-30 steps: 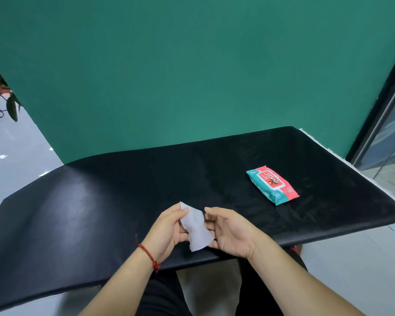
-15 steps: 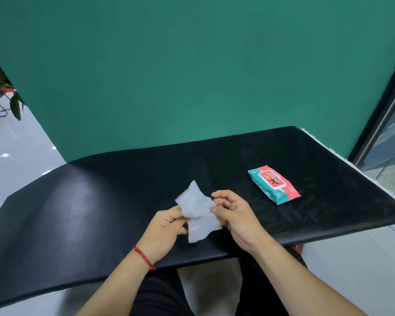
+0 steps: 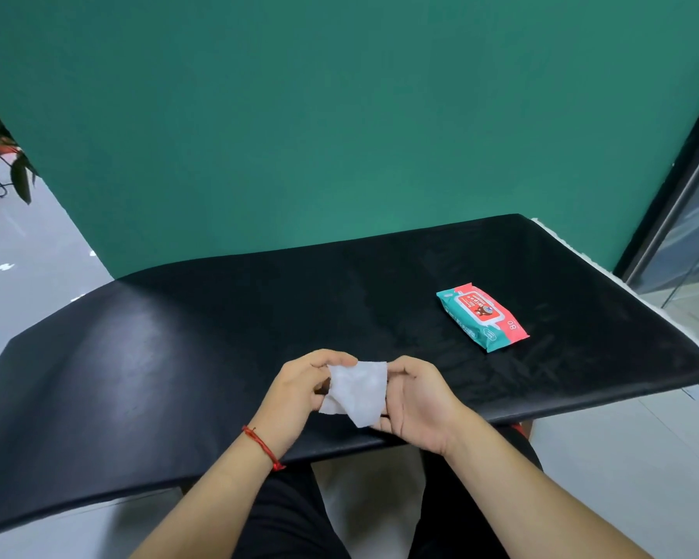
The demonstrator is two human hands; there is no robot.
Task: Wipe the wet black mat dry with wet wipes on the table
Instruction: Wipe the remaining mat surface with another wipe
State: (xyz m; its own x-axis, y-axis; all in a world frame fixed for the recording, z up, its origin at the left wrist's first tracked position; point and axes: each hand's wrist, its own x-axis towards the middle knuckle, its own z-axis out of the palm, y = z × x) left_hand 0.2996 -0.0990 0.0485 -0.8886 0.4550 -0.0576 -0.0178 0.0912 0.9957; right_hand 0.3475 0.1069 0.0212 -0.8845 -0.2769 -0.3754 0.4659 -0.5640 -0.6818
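A black mat [image 3: 202, 357] covers the whole table top, with faint wet streaks near its right side. Above its front edge I hold a white wet wipe [image 3: 356, 391] between both hands. My left hand [image 3: 299, 393] pinches the wipe's left edge, and my right hand [image 3: 416, 401] pinches its right edge, so the sheet is spread between them. A teal and red pack of wet wipes [image 3: 481, 316] lies flat on the mat to the right, apart from both hands.
A green wall [image 3: 340, 135] stands right behind the table. A potted plant [image 3: 1, 155] sits at the far left on the floor. A glass door frame [image 3: 686, 187] runs along the right. My legs are under the table's front edge.
The wipe, crumpled and pointing up half a second ago, is now spread flatter between my hands. Both hands shifted slightly closer to the table's front edge.
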